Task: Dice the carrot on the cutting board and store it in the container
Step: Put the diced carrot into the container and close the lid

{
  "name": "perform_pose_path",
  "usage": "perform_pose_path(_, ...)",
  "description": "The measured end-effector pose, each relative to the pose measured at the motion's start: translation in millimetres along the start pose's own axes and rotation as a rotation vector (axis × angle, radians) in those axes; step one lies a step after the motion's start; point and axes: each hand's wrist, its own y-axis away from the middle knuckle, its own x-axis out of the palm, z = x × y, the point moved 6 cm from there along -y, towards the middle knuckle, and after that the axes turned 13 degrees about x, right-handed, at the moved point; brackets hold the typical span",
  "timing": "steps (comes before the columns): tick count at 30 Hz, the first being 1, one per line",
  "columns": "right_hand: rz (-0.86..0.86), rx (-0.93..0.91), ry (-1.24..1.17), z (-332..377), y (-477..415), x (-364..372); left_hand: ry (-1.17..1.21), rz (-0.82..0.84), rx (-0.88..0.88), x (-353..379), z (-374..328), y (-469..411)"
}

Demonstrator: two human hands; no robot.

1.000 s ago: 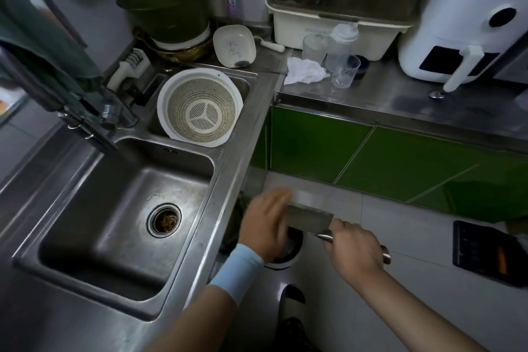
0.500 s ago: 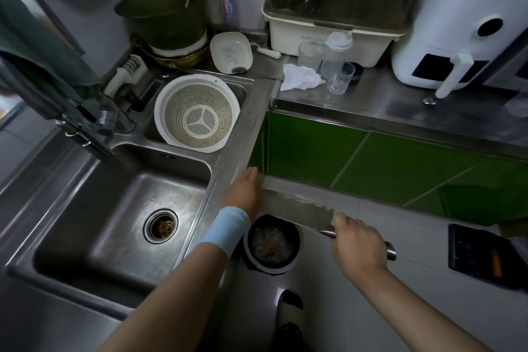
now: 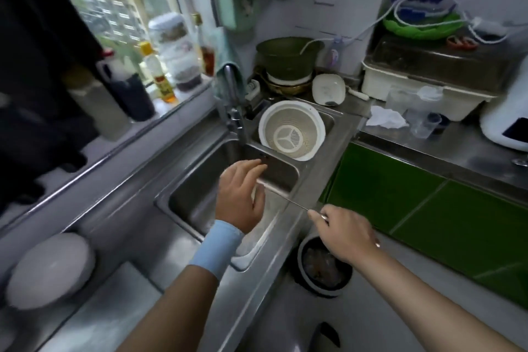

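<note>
Over sink: right hand grips cleaver, left hand relaxed alongside

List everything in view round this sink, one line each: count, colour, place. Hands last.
sink: one, steel, centre
colander: one, white, in the small rear basin
tap: one, steel, behind the sink
cleaver: one, steel, over the sink
bin: one, dark, on the floor beneath the right hand
pot: one, dark green, behind the colander
dish box: one, white with dark lid, right counter
cloth: one, white, right counter
bottles: several, mixed, windowsill
bowl: one, white, lower left
cabinet fronts: several, green, under the right counter
left hand: one, blue wristband, open over the sink
right hand: one, gripping the cleaver's handle
</note>
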Motion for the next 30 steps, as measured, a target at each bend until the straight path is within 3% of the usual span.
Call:
perform_pose_path(3, 0.028, -0.191, 0.011, 69, 25, 21, -0.069, 0.176, -0.022, -49, 19, 54)
perform_pose_path(7, 0.028, -0.456, 0.042, 158, 71, 60, -0.122, 0.298, -0.21, -120, 47, 147)
perform_pose_path(11, 0.016, -0.692, 0.102, 233, 125, 94, -0.245, 0.366, -0.399, -188, 63, 237)
perform_pose_path(15, 0.052, -0.909, 0.202, 289, 172, 133, -0.235, 0.322, -0.584, -243, 64, 314)
perform_pose_path(21, 0.161, -1.121, 0.346, 332, 207, 193, -0.231, 0.298, -0.866, -283, 50, 398)
perform_pose_path(30, 0.352, -1.274, 0.418, 354, 227, 244, -0.209, 0.538, -1.269, -277, 28, 461)
